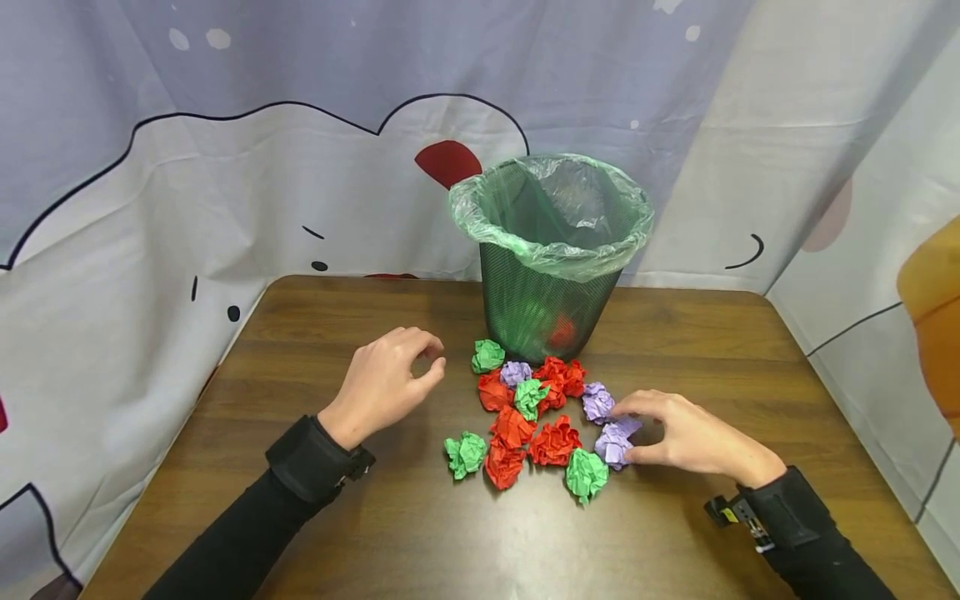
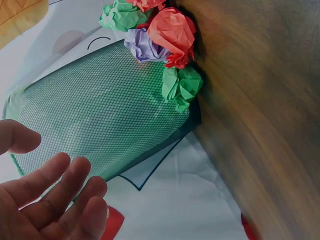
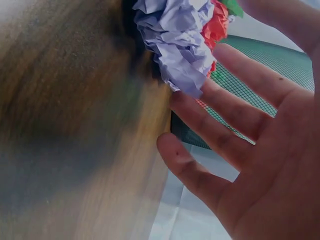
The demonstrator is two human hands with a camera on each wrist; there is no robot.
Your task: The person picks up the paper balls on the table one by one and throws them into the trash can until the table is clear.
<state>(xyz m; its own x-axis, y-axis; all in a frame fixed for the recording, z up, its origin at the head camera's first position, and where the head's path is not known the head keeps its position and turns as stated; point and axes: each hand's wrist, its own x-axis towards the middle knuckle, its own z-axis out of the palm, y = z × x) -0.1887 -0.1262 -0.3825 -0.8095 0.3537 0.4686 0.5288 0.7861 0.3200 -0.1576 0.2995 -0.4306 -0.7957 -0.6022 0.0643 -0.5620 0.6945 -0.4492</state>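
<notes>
My right hand (image 1: 688,433) is at a crumpled purple paper ball (image 1: 617,442), thumb and fingers spread about its right side. Another purple paper ball (image 1: 597,402) lies just beyond, by the fingertips. In the right wrist view the fingers (image 3: 227,102) are fairly straight, their tips right at the purple paper (image 3: 175,42). Off to the left of the pile, my left hand (image 1: 388,379) is held above the table with loosely bent fingers and nothing in it. Nearest to it are a green paper ball (image 1: 465,455) and a red one (image 1: 495,390).
Behind the pile stands a mesh wastebasket (image 1: 551,308) lined with a green bag (image 1: 465,204); red and green show through its mesh. Several red, green and purple paper balls crowd its base. A patterned curtain (image 1: 285,192) hangs along the back of the wooden table (image 1: 450,550).
</notes>
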